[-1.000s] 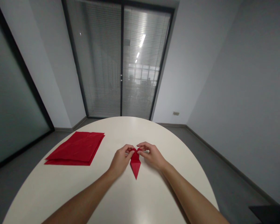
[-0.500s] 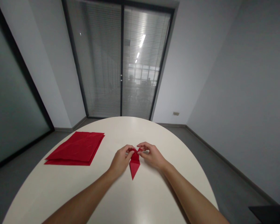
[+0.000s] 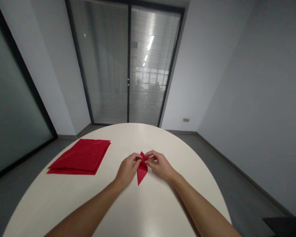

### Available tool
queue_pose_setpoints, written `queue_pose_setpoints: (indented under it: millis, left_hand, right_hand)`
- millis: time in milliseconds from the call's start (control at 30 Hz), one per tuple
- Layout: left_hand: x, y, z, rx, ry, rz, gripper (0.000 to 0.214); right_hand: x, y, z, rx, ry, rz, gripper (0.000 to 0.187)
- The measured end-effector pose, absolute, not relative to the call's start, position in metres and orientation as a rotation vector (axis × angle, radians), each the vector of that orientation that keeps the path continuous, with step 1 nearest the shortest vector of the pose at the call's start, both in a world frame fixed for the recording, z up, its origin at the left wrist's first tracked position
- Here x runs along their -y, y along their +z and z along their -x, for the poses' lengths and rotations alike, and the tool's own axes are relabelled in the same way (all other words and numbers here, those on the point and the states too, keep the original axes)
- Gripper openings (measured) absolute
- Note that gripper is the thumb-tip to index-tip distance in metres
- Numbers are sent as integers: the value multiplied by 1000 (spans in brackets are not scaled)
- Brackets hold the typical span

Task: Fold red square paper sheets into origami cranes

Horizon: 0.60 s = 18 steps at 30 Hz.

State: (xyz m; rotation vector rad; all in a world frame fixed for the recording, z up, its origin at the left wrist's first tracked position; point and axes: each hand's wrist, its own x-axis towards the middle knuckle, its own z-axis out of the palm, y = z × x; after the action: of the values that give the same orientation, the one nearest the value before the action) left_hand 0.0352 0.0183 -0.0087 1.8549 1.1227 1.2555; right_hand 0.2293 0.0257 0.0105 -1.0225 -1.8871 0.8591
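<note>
Between my hands is a small piece of folded red paper (image 3: 142,171), with one pointed end toward me and another tip sticking up at the far side. My left hand (image 3: 128,168) pinches its left edge between thumb and fingers. On the opposite edge, the thumb and fingers of my right hand (image 3: 161,165) are closed on the paper too. The fingertips hide part of the folds in the middle.
A stack of larger red sheets (image 3: 81,156) lies to the left on the round white table (image 3: 182,204). Beyond the table's far edge stands a glass door (image 3: 111,82) with blinds. A dark object (image 3: 286,227) shows at the lower right corner.
A red tip now stands up between my hands at the far side. The near point of the paper has shifted slightly up and left. Both hands have hardly moved.
</note>
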Motion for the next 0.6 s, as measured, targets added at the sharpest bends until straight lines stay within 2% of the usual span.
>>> queue_pose_setpoints:
  millis: [600]
  left_hand:
    - [-18, -6, -34, -1189, 1254, -1877, 12]
  right_hand:
    - [-35, -1, -230, 1699, 1095, 946, 42]
